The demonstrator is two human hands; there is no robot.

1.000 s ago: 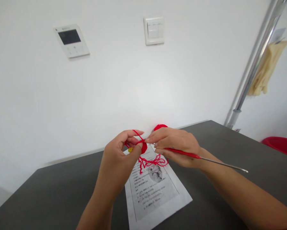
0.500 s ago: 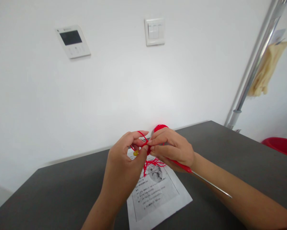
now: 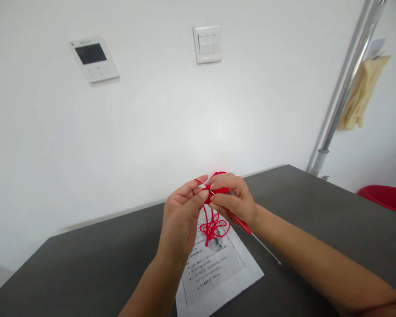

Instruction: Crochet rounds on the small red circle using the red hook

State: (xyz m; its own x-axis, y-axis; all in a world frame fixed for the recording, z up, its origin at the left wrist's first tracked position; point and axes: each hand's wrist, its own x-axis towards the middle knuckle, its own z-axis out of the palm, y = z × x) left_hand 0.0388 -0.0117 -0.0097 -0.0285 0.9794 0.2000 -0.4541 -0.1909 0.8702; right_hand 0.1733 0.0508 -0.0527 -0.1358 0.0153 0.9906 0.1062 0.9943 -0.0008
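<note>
My left hand (image 3: 181, 215) pinches a small red crochet piece (image 3: 208, 198) between thumb and fingers, with a strand of red yarn over its raised index finger. My right hand (image 3: 237, 198) is closed round the red handle of a crochet hook (image 3: 241, 223). One metal end of the hook is at the piece; the other points down to the right. A ball of red yarn (image 3: 222, 190) shows partly behind my right fingers. Below my hands, a loose tangle of red yarn (image 3: 214, 228) is seen against the printed sheet. The stitch at the hook's tip is too small to make out.
The printed paper sheet (image 3: 231, 281) rests on a dark grey table (image 3: 118, 255) against a white wall. On the wall are a screen panel (image 3: 95, 59) and a switch plate (image 3: 208, 44). A metal pole (image 3: 343, 83) and a red tub (image 3: 386, 198) are at right.
Both hands have shifted, the left to the right and the right slightly left. The hook's metal shaft now shows at the piece. A small yellow thing by the left fingers is no longer visible.
</note>
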